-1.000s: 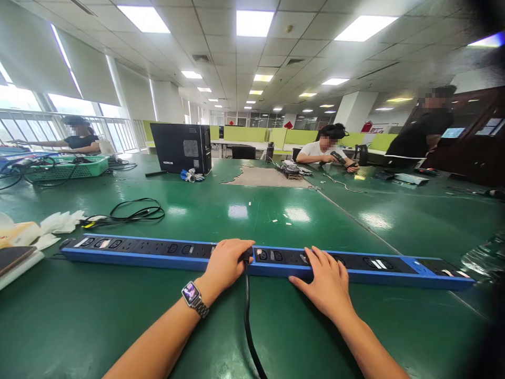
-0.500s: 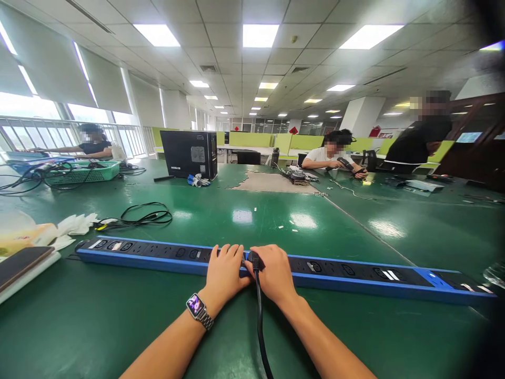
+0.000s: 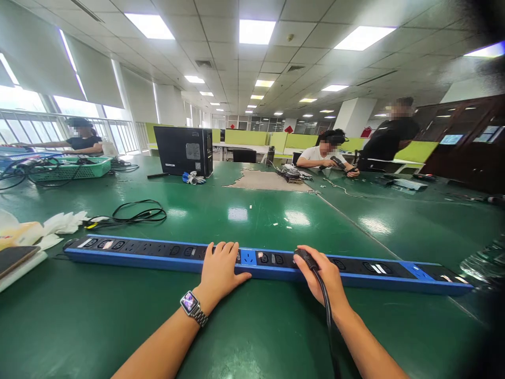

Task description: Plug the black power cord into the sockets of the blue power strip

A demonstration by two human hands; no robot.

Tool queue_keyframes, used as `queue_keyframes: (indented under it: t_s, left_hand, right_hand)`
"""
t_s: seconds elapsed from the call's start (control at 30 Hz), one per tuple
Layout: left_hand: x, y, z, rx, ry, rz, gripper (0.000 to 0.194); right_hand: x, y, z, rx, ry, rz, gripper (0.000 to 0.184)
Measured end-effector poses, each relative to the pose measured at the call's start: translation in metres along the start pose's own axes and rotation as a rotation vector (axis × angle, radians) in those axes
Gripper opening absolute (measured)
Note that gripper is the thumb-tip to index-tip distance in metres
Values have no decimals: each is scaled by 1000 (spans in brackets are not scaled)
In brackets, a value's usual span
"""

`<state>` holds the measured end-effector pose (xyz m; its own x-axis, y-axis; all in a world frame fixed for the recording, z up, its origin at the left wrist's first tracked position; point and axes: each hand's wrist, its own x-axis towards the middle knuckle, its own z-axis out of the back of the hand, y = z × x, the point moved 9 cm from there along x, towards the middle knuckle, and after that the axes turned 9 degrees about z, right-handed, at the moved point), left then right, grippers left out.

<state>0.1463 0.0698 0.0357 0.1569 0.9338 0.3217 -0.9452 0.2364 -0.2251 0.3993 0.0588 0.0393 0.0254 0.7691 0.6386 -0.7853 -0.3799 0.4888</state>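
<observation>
A long blue-and-black power strip (image 3: pixel 248 258) lies across the green table, with rows of sockets on its upper face. My left hand (image 3: pixel 221 268) grips it left of the middle, fingers over the far edge and thumb out along the near side. Between the thumb and fingers of my right hand (image 3: pixel 329 276) is a black power plug (image 3: pixel 305 258), held over the sockets right of the middle. I cannot tell whether the plug is seated in a socket. Its thick black cable (image 3: pixel 328 310) runs down under my right wrist toward me.
A coiled black cable (image 3: pixel 138 211) lies at left, near white tissues (image 3: pixel 65 223) and a dark flat object (image 3: pixel 18 260). Farther back stand a green basket (image 3: pixel 74 168) of cables and a black computer case (image 3: pixel 183 150). Clear plastic (image 3: pixel 485 263) lies at right. Several people are beyond.
My right hand has moved right along the strip with the plug, uncovering a blue socket section. My left hand stays on the strip. The standing person has shifted left in view.
</observation>
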Motion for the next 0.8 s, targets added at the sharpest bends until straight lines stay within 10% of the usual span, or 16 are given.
queue_keyframes:
  t_s: [0.33,0.57,0.8]
  left_hand:
    - [-1,-1,1,18,-3,-19,63]
    - [-2,-4,1,17,35,-38,62]
    - [-1,-36,4,-142,31,-79,54]
  right_hand:
    - [-3,17,-12,-97,102,191,33]
    - [-22,-7,-11,-405,87,108,82]
    - [-27,-9,-16,-474,148,105,74]
